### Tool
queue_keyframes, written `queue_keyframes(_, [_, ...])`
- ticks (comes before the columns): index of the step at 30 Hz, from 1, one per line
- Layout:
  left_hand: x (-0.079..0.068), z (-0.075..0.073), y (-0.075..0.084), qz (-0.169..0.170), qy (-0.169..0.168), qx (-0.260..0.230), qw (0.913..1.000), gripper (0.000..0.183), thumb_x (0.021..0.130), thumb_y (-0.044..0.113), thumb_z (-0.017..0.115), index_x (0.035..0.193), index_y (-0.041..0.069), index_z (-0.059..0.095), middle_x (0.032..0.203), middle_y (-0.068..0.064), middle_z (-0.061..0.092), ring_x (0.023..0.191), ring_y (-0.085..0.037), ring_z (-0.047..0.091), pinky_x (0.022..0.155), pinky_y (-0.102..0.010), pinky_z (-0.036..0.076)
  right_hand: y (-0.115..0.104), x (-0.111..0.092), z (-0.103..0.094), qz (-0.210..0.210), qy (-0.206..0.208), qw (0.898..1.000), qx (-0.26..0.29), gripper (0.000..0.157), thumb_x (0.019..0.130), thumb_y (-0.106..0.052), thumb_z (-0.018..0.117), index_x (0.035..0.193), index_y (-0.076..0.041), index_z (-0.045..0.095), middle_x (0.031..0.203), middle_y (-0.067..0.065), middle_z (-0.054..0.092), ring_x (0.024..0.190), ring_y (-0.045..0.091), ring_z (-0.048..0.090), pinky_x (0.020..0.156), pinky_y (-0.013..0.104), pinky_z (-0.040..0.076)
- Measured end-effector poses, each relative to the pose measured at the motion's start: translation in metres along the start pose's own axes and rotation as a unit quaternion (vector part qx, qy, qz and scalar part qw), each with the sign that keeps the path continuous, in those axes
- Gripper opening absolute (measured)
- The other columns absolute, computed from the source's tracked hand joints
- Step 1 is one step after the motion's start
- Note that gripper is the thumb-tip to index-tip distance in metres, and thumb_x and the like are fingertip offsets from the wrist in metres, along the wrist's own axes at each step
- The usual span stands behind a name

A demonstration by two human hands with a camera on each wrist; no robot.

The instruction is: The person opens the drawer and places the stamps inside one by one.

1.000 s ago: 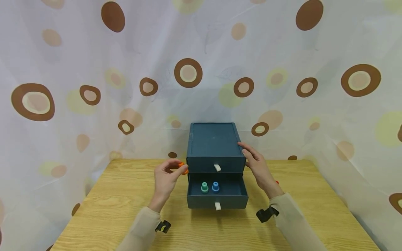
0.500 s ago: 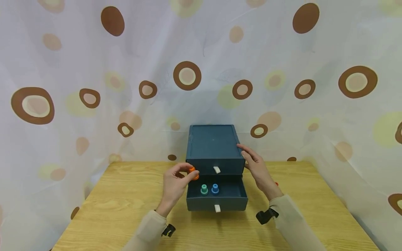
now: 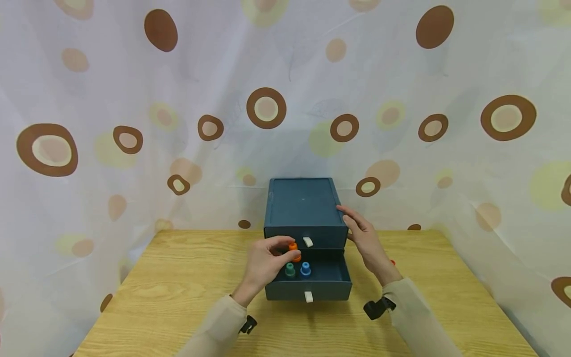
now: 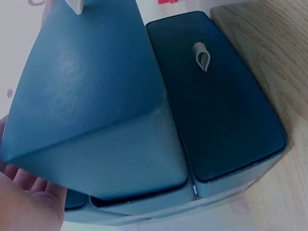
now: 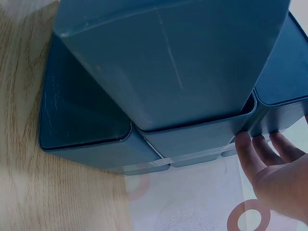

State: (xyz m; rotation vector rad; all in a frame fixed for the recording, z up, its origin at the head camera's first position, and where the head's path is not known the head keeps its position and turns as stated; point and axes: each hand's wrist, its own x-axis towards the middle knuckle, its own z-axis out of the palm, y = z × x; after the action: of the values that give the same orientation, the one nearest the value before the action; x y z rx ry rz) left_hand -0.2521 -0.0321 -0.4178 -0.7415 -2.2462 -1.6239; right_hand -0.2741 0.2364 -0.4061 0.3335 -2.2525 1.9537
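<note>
Pinching with thumb and fingers, the left hand (image 3: 264, 263) is holding an orange, stepped, plastic-looking piece (image 3: 294, 252) inside the left half of an open, dark-blue plastic drawer (image 3: 327, 290). From my remote seat, I'm not managing to tell whether its base is touching the drawer floor; the left wrist view is hiding it behind the drawer. Just in front, a green stepped piece (image 3: 290, 270) is standing upright, with a matching blue stepped piece (image 3: 305, 269) beside it, nearer the drawer's middle. I'm judging the green one most at risk: a dipping thumb could be knocking it into its blue neighbour. Releasing too high or tilted could be tipping the orange one over.

The right hand (image 3: 367, 242) is resting on the right side of the dark-blue plastic cabinet (image 3: 303, 203), fingers apart, gripping nothing. If it were lifting away while the left was bumping the drawer, I'd be expecting the cabinet to slide. That cabinet is standing by the middle of the far edge of the wooden table (image 3: 178, 277).
</note>
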Motion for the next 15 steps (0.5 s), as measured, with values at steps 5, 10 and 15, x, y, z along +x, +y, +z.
queue_keyframes(5, [0.001,0.007,0.002,-0.019,-0.060,0.017,0.9979,0.028,0.082,0.026,0.080,0.105,0.010,0.076,0.095,-0.001,0.076,0.069,-0.007,0.065,0.061,-0.023,0.055,0.000,0.000,0.001,0.000,-0.001,1.000,0.001,0.055,0.105,-0.042,0.041,0.151,-0.012,0.039,0.163,0.008,0.022,0.150,0.034,0.020,0.113,0.064,0.025])
queue_keyframes(10, [0.003,0.009,0.007,-0.013,-0.098,0.039,0.9943,0.027,0.082,0.023,0.080,0.105,0.009,0.076,0.092,-0.001,0.074,0.065,-0.007,0.062,0.057,-0.023,0.053,0.000,0.000,0.001,0.000,-0.002,1.000,0.002,0.055,0.105,-0.042,0.041,0.151,-0.012,0.039,0.163,0.008,0.022,0.150,0.033,0.020,0.114,0.063,0.026])
queue_keyframes(15, [0.006,0.009,0.012,0.001,-0.136,0.047,0.9896,0.026,0.084,0.021,0.078,0.107,0.010,0.076,0.092,0.000,0.074,0.066,-0.013,0.065,0.056,-0.023,0.052,0.000,0.001,0.000,0.000,-0.003,1.000,0.002,0.055,0.105,-0.043,0.041,0.151,-0.012,0.039,0.163,0.008,0.022,0.149,0.033,0.022,0.114,0.061,0.028])
